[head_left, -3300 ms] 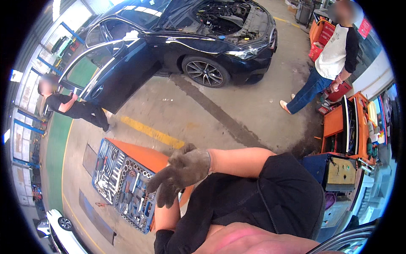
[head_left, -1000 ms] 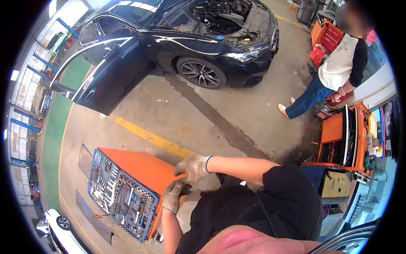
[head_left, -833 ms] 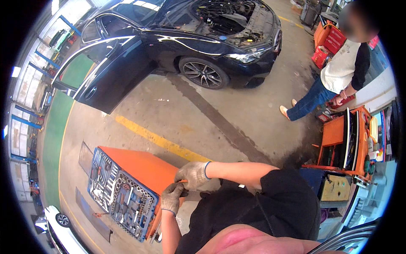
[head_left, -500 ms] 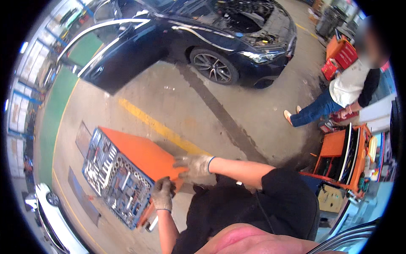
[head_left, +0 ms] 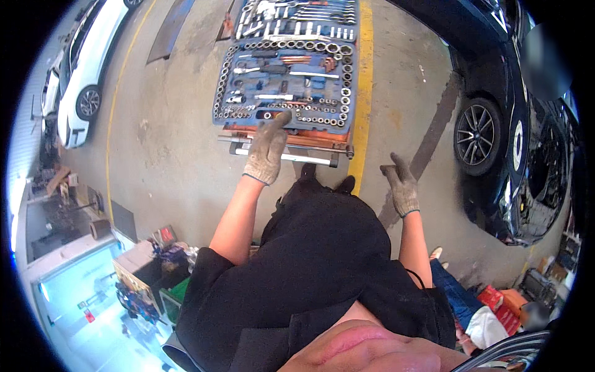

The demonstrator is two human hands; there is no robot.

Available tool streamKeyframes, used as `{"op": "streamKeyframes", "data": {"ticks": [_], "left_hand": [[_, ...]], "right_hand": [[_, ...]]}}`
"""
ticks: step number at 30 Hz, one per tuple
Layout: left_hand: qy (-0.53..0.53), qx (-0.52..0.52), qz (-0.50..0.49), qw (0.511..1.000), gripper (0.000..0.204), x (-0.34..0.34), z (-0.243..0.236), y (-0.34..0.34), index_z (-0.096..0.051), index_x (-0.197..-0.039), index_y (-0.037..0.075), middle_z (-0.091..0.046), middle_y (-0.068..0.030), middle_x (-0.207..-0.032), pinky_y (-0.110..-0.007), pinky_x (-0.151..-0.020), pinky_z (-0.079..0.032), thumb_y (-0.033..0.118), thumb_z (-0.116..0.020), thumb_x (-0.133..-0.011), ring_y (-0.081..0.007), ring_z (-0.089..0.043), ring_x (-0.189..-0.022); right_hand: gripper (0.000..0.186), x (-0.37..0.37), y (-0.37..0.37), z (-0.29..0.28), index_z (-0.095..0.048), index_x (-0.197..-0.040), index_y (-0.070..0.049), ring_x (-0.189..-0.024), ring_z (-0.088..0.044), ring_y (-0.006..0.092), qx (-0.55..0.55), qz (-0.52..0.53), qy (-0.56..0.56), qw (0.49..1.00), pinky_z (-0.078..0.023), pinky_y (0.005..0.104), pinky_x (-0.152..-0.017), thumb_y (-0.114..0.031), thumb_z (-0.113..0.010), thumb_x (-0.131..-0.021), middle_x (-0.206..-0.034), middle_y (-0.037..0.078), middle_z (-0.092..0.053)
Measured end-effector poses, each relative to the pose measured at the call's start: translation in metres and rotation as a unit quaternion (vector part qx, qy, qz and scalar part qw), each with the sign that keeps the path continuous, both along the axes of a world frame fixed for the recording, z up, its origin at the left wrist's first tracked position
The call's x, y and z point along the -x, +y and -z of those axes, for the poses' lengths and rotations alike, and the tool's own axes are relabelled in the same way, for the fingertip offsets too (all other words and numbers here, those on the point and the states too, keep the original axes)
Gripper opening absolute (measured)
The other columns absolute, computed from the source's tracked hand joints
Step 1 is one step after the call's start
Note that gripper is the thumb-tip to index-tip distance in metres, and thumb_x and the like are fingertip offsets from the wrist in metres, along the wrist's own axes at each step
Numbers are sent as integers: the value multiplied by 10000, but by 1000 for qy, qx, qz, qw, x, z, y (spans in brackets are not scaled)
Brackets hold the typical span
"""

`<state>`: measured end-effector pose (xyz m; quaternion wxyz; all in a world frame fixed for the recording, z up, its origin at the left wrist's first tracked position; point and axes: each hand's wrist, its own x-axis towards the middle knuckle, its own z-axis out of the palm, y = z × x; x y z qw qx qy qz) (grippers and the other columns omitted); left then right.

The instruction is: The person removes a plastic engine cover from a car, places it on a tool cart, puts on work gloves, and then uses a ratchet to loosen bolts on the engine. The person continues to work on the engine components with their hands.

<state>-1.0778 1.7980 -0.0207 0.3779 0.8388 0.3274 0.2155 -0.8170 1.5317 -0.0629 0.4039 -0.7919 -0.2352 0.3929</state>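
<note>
Over the near edge of the open blue tool case (head_left: 288,87), the left hand (head_left: 266,152) reaches in — gloved, fingers stretched forward and a little parted, nothing visible in its grip. Whether a fingertip actually touches the case, we can't tell from this angle. The case lies flat atop an orange cart (head_left: 331,137), right in front of the person, presumably so everything stays within reach. Look at the layout: sockets (head_left: 300,44) ringing the tray in moulded seats, spanners (head_left: 325,13) ranked beyond, likely so each piece is easy to find. Out to the side, the right hand (head_left: 403,189) hangs above the floor — fingers spread well apart, touching nothing, between cart and dark car (head_left: 517,139), perhaps for balance.
</note>
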Motion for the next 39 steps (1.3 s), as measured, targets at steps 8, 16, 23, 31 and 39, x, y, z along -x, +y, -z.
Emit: {"op": "streamKeyframes", "data": {"ticks": [8,16,23,31,39], "left_hand": [[130,-76,-124,981,276,52,20,109,-704,-1124,61,-683,-159,-1197,-437,-989,-486,106,-586,-879,-354,-626,-1132],[239,-234,18,942,340,-10,36,238,-685,-1202,152,-659,-125,-1250,-450,-1001,-488,160,-657,-863,-325,-634,-1140],[442,-179,93,874,332,-25,20,291,-718,-1130,156,-686,-129,-1202,-445,-982,-501,290,-743,-827,-325,-642,-1145],[390,-205,135,887,271,-23,18,296,-738,-1068,130,-695,-160,-1110,-452,-942,-518,216,-747,-811,-352,-654,-1083],[423,-268,151,853,263,-24,17,288,-706,-1116,107,-690,-164,-1128,-436,-929,-541,151,-657,-862,-340,-677,-1074]], "right_hand": [[315,26,124,-72,-682,-1226,-92,-1116,-674,253,31,-82,-123,988,-507,361,-967,-237,-611,-955,-1176,128,-712],[295,71,196,-92,-709,-1157,-74,-1060,-675,335,40,-180,-160,970,-528,416,-919,-235,-615,-928,-1152,169,-702],[308,83,187,-72,-697,-1184,-54,-1044,-689,312,64,-110,-149,981,-530,395,-912,-215,-608,-937,-1118,184,-709],[324,87,193,-69,-689,-1212,-62,-1052,-685,311,72,-83,-110,988,-526,380,-926,-228,-606,-947,-1140,172,-704],[327,87,216,-73,-680,-1217,-62,-1076,-678,282,41,-118,-101,987,-528,372,-941,-241,-627,-949,-1185,161,-692]]}}
